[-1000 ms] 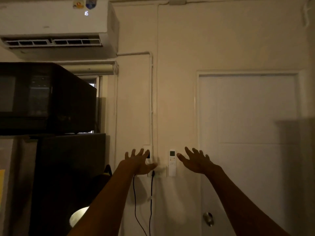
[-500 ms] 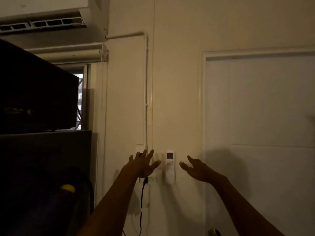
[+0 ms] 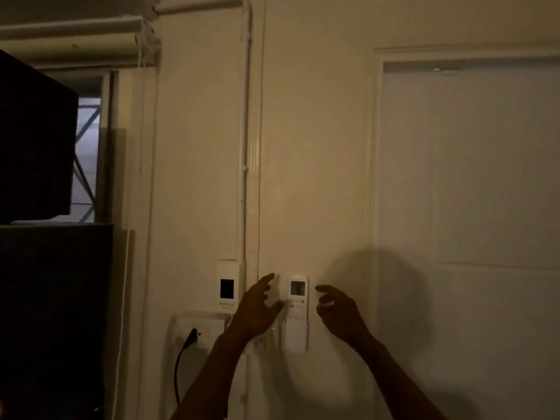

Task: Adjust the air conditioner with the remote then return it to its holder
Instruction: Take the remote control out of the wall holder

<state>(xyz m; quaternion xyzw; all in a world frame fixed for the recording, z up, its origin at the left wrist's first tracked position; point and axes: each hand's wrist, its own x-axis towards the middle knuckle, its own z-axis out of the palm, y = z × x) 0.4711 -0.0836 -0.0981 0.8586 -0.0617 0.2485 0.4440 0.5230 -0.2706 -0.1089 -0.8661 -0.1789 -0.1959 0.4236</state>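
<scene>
A white remote (image 3: 297, 298) with a small grey screen stands upright in its white wall holder (image 3: 296, 336) in the lower middle of the head view. My left hand (image 3: 257, 310) is just left of the remote, fingers spread, holding nothing; its fingertips are close to the remote's edge. To the right of the remote, a short gap away, my right hand (image 3: 339, 313) has its fingers curled and apart and is empty. The air conditioner is out of view.
A white wall box (image 3: 228, 286) with a dark window and a socket plate (image 3: 200, 328) with a black plug and cable are left of the remote. A white door (image 3: 466, 207) fills the right. Dark appliances (image 3: 36, 140) stand stacked at left. A conduit (image 3: 245, 131) runs up the wall.
The view has moved closer to the wall and lower, so the air conditioner left the frame. Both hands have closed in on the remote from either side.
</scene>
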